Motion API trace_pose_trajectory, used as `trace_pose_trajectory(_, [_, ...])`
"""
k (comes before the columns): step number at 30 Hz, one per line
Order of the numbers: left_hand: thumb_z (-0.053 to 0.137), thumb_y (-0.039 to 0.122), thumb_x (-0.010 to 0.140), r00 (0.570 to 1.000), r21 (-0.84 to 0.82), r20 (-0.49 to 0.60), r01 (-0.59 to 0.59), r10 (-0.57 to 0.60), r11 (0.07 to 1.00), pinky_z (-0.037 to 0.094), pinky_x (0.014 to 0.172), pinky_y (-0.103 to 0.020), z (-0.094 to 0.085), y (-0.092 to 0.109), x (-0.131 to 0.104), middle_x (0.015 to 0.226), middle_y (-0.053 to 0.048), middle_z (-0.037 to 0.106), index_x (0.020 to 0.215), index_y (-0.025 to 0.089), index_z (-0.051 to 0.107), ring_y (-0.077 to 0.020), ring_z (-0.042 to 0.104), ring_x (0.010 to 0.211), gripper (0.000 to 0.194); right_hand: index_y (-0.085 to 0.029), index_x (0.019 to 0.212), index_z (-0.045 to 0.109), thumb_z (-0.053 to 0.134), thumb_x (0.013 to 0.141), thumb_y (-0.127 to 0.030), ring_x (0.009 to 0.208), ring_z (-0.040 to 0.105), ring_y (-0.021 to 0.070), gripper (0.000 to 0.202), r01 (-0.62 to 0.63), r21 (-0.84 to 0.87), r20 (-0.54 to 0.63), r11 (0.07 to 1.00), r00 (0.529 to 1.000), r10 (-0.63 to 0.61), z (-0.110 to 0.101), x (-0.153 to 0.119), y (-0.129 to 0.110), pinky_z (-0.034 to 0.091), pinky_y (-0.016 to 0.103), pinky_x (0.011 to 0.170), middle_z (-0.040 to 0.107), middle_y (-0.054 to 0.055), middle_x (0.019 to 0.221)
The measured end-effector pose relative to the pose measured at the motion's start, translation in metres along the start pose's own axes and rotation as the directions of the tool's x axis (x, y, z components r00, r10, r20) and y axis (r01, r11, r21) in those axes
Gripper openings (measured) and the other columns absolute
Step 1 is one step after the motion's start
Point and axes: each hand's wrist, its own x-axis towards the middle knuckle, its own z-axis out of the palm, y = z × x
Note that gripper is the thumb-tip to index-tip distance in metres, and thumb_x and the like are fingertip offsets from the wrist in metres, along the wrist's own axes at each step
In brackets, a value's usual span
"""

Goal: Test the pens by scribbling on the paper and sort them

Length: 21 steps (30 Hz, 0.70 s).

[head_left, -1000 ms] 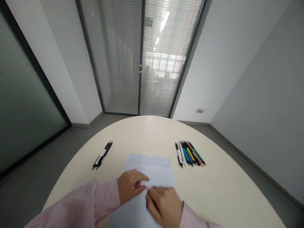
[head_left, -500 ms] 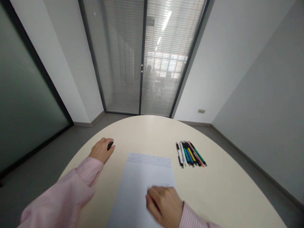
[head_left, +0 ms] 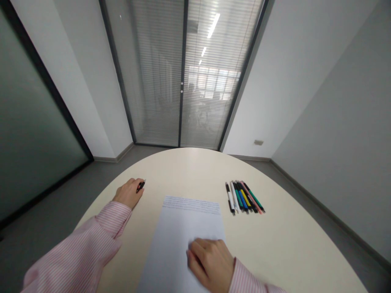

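Near the table's left edge, my left hand (head_left: 129,192) is closed around a black pen (head_left: 140,186), with one end of it showing between thumb and fingers. A white sheet of paper (head_left: 180,232) lies before me, with several lines of handwriting across its top. My right hand (head_left: 210,262) rests on the lower right part of that sheet, its fingers curled into a loose fist. No object shows in it, and its inner side is turned away. To the right of the paper lies a row of several pens (head_left: 244,198) in black, white, green, blue, yellow and pink.
The cream table (head_left: 189,171) has a rounded far edge. Beyond it stands a glass partition (head_left: 159,81) with blinds and dark frames. White walls rise on both sides, with a dark-framed frosted panel (head_left: 33,118) at far left. A wall socket (head_left: 258,142) sits low on the right.
My left hand, with the pen in it, has shifted very slightly left, and the pen has turned a little. My right hand stays put on the paper.
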Motion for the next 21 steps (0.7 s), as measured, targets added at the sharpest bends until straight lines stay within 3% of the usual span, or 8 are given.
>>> trace_pose_trajectory(11, [0.052, 0.026, 0.079, 1.0, -0.05, 0.008, 0.016, -0.016, 0.999, 0.045, 0.066, -0.029, -0.009, 0.007, -0.006, 0.092, -0.006, 0.068, 0.112, 0.021, 0.058, -0.0238, 0.065, 0.081, 0.033, -0.021, 0.073, 0.049, 0.044, 0.087, -0.021, 0.059, 0.058, 0.0117, 0.015, -0.002, -0.005, 0.01, 1.0, 1.0, 0.002, -0.002, 0.001, 0.0, 0.021, 0.029, 0.052, 0.061, -0.003, 0.067])
trace_pose_trajectory(14, [0.054, 0.03, 0.077, 1.0, -0.096, 0.008, 0.019, -0.019, 0.995, 0.045, 0.065, -0.03, -0.008, 0.008, -0.006, 0.078, -0.004, 0.069, 0.107, 0.021, 0.061, -0.0257, 0.066, 0.076, 0.032, -0.021, 0.073, 0.049, 0.043, 0.087, -0.021, 0.059, 0.058, 0.0117, 0.015, 0.0, -0.009, 0.014, 1.0, 1.0, 0.0, -0.002, 0.0, 0.0, 0.022, 0.029, 0.052, 0.061, -0.003, 0.067])
trace_pose_trajectory(17, [0.057, 0.032, 0.074, 1.0, -0.175, -0.007, 0.016, -0.018, 0.984, 0.047, 0.064, -0.033, -0.007, 0.011, -0.008, 0.064, -0.002, 0.067, 0.103, 0.019, 0.064, -0.0272, 0.066, 0.069, 0.032, -0.021, 0.074, 0.049, 0.043, 0.087, -0.021, 0.059, 0.058, 0.0118, 0.015, 0.001, -0.007, 0.018, 1.0, 1.0, -0.001, -0.003, -0.001, 0.0, 0.022, 0.028, 0.053, 0.061, -0.003, 0.068])
trace_pose_trajectory(21, [0.058, 0.037, 0.074, 0.997, -0.391, -0.073, -0.017, -0.013, 0.92, 0.05, 0.071, -0.03, -0.012, 0.022, -0.013, 0.073, -0.002, 0.069, 0.105, 0.018, 0.063, -0.0207, 0.067, 0.071, 0.036, -0.021, 0.073, 0.048, 0.043, 0.087, -0.021, 0.059, 0.057, 0.0117, 0.015, -0.005, 0.006, 0.012, 1.0, 1.0, 0.005, -0.003, -0.001, 0.0, 0.023, 0.027, 0.053, 0.061, -0.003, 0.067])
